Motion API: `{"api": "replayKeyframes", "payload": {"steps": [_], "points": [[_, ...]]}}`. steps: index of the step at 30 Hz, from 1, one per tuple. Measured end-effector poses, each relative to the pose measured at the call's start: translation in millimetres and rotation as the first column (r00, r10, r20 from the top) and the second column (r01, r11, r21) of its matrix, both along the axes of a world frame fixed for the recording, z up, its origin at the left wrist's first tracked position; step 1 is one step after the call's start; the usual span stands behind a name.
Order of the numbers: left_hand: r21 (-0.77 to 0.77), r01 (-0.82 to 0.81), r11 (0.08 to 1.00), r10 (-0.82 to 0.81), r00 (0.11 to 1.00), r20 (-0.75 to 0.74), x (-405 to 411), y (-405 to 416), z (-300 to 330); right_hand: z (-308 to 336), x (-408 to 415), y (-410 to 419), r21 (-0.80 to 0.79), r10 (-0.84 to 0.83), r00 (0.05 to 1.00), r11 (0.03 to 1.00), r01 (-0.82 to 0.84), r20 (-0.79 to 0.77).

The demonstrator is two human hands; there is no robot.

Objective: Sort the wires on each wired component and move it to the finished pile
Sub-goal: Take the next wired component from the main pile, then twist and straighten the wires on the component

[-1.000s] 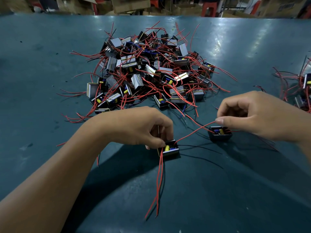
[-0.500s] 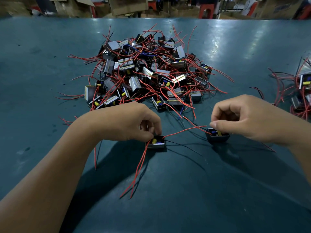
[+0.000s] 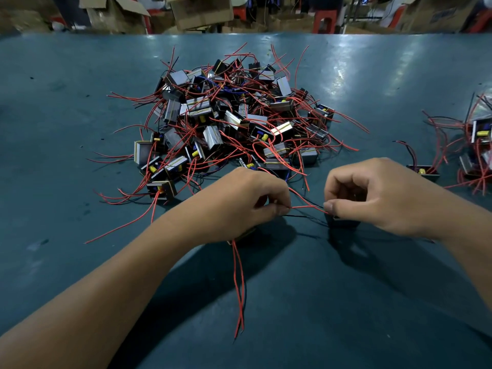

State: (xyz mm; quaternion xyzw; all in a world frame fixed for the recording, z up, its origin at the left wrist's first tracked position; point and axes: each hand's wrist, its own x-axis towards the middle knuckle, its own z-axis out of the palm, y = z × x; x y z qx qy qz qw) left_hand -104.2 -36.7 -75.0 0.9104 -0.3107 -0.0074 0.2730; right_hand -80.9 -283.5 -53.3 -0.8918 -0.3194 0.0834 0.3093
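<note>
Head view — bare table (image 3: 346,302) before both hands

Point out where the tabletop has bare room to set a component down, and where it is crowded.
Bare table lies left of the big pile, and between that pile and the smaller pile at the right edge. The near strip under both forearms is bare but for two red wires. Around the left hand and right hand it is crowded.
</note>
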Motion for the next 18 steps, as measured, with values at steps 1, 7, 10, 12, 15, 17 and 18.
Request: {"api": "replayKeyframes", "payload": {"steps": [1, 7, 10, 12, 15, 17, 18], "points": [[-0.004, 0.003, 1.000, -0.003, 1.000, -0.005, -0.1, 0.2, 0.3, 0.5, 0.2, -0.7, 0.002, -0.006, 1.000, 1.000, 0.006, 0.003], [-0.029, 0.005, 1.000, -0.006, 1.000, -0.019, 0.1, -0.1, -0.3, 2.4, 2.1, -4.7, 0.006, -0.004, 1.000, 1.000, 0.004, 0.015], [-0.035, 0.011, 0.999, -0.012, 1.000, -0.016, -0.7, -0.1, 1.2, 4.9, 3.3, -8.4, 0.007, -0.006, 1.000, 1.000, 0.006, 0.027], [-0.019, 0.010, 1.000, -0.010, 1.000, 0.003, -0.3, 1.9, 2.3, 7.3, 6.1, -13.3, 0.039, -0.037, 0.998, 0.999, 0.035, 0.046], [-0.025, -0.039, 0.999, 0.038, 0.999, -0.015, 1.7, 6.3, 3.9, 13.3, 9.0, -19.4, 0.104, -0.078, 0.995, 0.992, 0.072, 0.059], [-0.040, -0.072, 0.997, 0.071, 0.997, -0.029, 2.1, 7.3, 4.0, 15.3, 4.6, -17.0, 0.115, -0.039, 0.999, 0.993, 0.035, 0.027], [-0.041, -0.082, 0.996, 0.080, 0.996, -0.027, 2.1, 7.0, 3.9, 15.7, 0.5, -14.0, 0.116, -0.007, 1.000, 0.993, 0.008, -0.012]]}}
